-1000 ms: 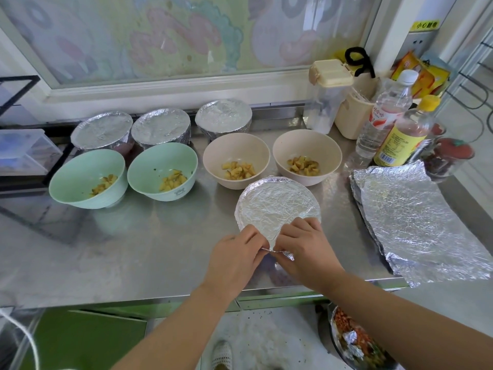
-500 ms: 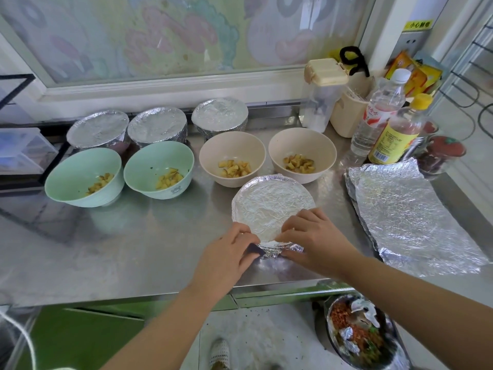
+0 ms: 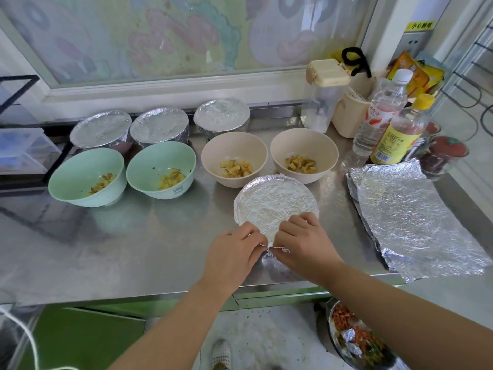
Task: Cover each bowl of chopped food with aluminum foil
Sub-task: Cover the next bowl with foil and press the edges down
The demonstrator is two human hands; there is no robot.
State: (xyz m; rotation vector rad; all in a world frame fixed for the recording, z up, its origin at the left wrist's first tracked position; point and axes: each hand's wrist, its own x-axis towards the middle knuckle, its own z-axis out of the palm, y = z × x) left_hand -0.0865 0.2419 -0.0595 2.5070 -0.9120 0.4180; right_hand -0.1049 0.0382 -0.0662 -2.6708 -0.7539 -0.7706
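Head view: left hand (image 3: 234, 252) and right hand (image 3: 304, 244), back up from tucking, pinch the near edge of the crinkled silver foil-covered round bowl (image 3: 274, 204); sealing seems nearly done.

We count four foil-covered bowls (image 3: 274, 201): three across the upper middle, one at centre. Four more stand open: two green bowls (image 3: 74, 172) at left and two beige bowls (image 3: 232, 145) right of them. At upper right we see two bottles (image 3: 378, 116). One pile of foil sheets (image 3: 408, 209) at right. Two hands: left hand (image 3: 234, 252), right hand (image 3: 306, 247).
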